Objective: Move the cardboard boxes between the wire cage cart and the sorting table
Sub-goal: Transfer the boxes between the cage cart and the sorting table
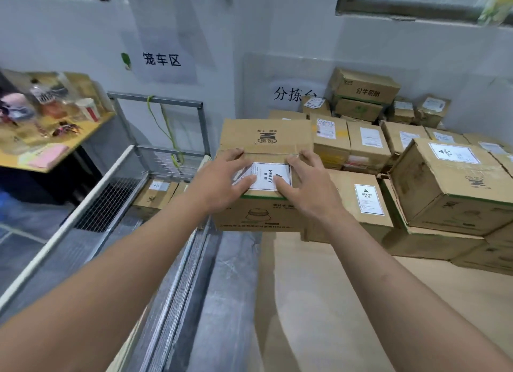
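A cardboard box (pixel 263 138) with a white "HEAVY" label sits at the left edge of the sorting table (pixel 347 288), right beside the wire cage cart (pixel 155 155). My left hand (pixel 222 177) lies on the box's top at the left, fingers spread and fairly straight. On the top at the right, my right hand (pixel 305 182) rests the same way, fingertips near the label. Neither hand curls round an edge. Inside the cart, low down, lies another labelled box (pixel 155 193).
Many cardboard boxes (pixel 444 182) are stacked over the back and right of the table. A yellow side table (pixel 55 155) with cups and clutter stands at the left. A white wall with paper signs is behind. A grey gap separates cart and table.
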A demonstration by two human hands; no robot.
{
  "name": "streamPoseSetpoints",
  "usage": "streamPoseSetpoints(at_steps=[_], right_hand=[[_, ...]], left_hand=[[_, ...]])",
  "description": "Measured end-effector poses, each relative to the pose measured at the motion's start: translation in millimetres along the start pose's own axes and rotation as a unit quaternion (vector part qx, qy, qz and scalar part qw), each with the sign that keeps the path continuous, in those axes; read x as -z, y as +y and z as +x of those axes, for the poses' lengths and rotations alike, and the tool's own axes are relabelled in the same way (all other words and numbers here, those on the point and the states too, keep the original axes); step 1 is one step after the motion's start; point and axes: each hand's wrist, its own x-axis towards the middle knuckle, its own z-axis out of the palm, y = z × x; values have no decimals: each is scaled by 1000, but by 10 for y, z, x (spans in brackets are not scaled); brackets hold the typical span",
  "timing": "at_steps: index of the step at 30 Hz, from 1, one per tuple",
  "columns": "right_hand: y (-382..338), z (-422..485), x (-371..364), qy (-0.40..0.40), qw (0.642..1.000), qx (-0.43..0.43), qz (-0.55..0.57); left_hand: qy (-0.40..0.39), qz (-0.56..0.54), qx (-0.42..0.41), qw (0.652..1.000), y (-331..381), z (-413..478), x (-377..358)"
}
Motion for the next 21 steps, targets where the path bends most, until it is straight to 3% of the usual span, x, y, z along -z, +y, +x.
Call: streamPoseSetpoints(at_steps=[12, 21], right_hand=[[-1931, -198, -1238, -41, 994, 91, 34], [-2764, 195, -2145, -99, 981, 150, 68]], left_hand=[[38, 25, 82, 996, -1737, -1262, 1068], [71, 33, 147, 986, -2742, -1581, 1464]])
